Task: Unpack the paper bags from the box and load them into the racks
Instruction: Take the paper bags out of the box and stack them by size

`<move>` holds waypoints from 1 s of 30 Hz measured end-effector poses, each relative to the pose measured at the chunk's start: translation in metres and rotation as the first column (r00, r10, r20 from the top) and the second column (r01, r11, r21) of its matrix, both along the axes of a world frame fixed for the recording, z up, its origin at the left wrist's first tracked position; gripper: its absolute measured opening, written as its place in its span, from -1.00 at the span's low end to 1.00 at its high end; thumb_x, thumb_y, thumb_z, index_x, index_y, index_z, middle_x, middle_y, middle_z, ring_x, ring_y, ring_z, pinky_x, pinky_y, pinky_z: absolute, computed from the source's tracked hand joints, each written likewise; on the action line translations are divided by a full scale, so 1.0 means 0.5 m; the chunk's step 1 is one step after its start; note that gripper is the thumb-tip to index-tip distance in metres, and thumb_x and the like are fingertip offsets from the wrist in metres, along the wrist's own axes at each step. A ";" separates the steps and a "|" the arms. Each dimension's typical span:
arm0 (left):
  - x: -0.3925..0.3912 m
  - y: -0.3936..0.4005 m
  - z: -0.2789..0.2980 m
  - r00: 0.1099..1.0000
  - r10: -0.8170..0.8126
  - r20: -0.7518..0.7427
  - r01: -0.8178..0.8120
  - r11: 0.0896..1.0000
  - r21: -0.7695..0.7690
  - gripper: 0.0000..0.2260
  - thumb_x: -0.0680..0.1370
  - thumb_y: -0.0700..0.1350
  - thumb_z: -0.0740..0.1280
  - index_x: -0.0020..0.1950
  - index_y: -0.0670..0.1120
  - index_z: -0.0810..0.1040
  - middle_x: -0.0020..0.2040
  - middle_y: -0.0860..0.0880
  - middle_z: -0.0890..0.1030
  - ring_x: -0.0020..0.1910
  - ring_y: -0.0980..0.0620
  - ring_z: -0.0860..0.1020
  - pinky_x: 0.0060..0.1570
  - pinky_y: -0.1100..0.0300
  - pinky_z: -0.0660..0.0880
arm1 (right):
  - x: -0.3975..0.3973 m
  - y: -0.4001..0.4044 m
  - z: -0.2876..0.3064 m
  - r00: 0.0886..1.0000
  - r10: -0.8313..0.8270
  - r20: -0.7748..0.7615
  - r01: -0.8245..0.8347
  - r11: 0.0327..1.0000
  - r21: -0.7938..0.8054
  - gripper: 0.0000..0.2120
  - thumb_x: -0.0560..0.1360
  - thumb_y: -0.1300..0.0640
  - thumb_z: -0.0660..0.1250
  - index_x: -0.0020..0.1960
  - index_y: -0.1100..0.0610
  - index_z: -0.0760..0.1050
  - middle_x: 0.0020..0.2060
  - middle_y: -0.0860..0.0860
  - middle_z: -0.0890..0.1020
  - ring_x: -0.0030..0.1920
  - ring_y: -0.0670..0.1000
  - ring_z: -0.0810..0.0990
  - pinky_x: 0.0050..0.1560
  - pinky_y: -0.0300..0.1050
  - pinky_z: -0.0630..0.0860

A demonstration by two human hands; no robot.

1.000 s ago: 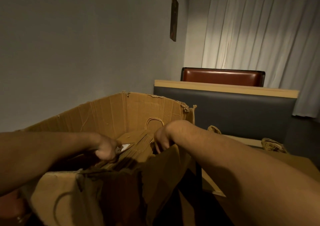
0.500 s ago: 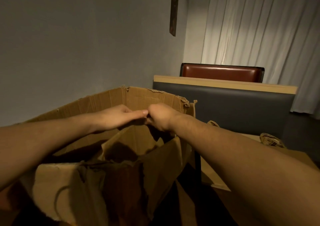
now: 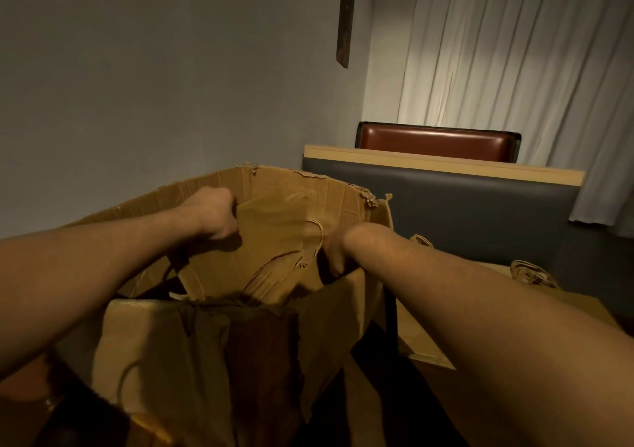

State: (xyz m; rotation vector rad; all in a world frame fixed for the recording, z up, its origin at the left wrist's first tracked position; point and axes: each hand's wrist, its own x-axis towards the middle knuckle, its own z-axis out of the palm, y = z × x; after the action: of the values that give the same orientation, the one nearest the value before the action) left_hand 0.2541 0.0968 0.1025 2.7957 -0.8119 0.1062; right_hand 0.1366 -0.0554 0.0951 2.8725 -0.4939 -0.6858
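Dim grey walls and a pale pleated curtain back the scene, with a dark padded booth partition topped by a light wooden ledge and a red-brown leather seat back behind it. Nearest the camera stands a large, torn brown cardboard box, its top open and its rim ragged. Both arms reach into it. The left hand is curled tight, gripping the upper edge of a flat brown paper bag that stands partly raised above the box's contents. The right hand dips inside the box just beside the bag's twisted paper handle; its fingers are hidden, so I cannot tell whether they hold anything. More brown paper bags with handles lie on the surface to the right, well apart from the box. No rack is in view.

This looks like the unpacking step: a bag is being drawn out of the box. The next move likely calls for lifting it clear of the rim without snagging the handle, then carrying it to wherever the racks stand.
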 end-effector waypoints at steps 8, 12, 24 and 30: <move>-0.011 0.008 -0.015 0.985 -0.160 -0.069 0.164 0.985 0.049 -0.59 0.56 -0.21 0.32 0.39 -0.10 0.35 0.16 -0.10 0.54 0.10 -0.09 0.52 -0.04 0.14 0.48 | 0.006 0.021 0.001 0.963 0.228 0.146 -0.261 0.926 0.273 -0.47 0.53 0.41 0.31 0.45 0.07 0.41 0.35 0.03 0.48 0.32 0.04 0.47 0.01 -0.24 0.48; -0.010 0.006 -0.020 0.969 -0.221 -0.113 0.225 0.974 0.025 -0.87 0.60 -0.06 0.32 0.07 -0.09 0.52 -0.07 -0.05 0.60 -0.16 0.01 0.53 -0.23 0.16 0.45 | 0.007 0.028 -0.003 0.972 0.224 0.071 -0.234 0.947 0.221 -0.74 0.55 0.40 0.27 0.20 0.25 0.56 -0.21 -0.10 0.50 -0.23 -0.19 0.44 -0.09 -0.18 0.38; -0.009 -0.007 -0.004 0.936 -0.241 -0.255 0.196 0.962 -0.189 -0.91 0.51 -0.22 0.41 -0.11 -0.20 0.70 -0.19 -0.15 0.70 -0.22 -0.03 0.61 -0.20 0.17 0.53 | 0.007 0.011 0.006 0.695 0.254 0.673 -0.273 0.959 -0.080 -0.81 0.57 -0.02 0.34 0.15 -0.01 0.49 0.01 -0.05 0.57 0.02 -0.04 0.51 -0.05 -0.11 0.45; -0.045 0.018 0.049 0.783 -0.495 -0.376 0.106 0.702 -0.705 -0.83 0.60 -0.07 0.36 0.07 -0.12 0.67 -0.05 -0.13 0.73 -0.10 -0.09 0.71 -0.04 0.04 0.62 | -0.005 0.009 0.033 0.418 0.122 0.900 -0.278 0.961 -0.002 -0.52 0.52 -0.01 0.41 0.38 -0.05 0.36 0.36 0.01 0.32 0.30 0.07 0.44 0.28 0.10 0.51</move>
State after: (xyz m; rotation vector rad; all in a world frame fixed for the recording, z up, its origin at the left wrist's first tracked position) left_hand 0.2313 0.1059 0.1271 1.8287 -0.8694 -0.3846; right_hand 0.1341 -0.0510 0.1118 3.1139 -0.1500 1.0137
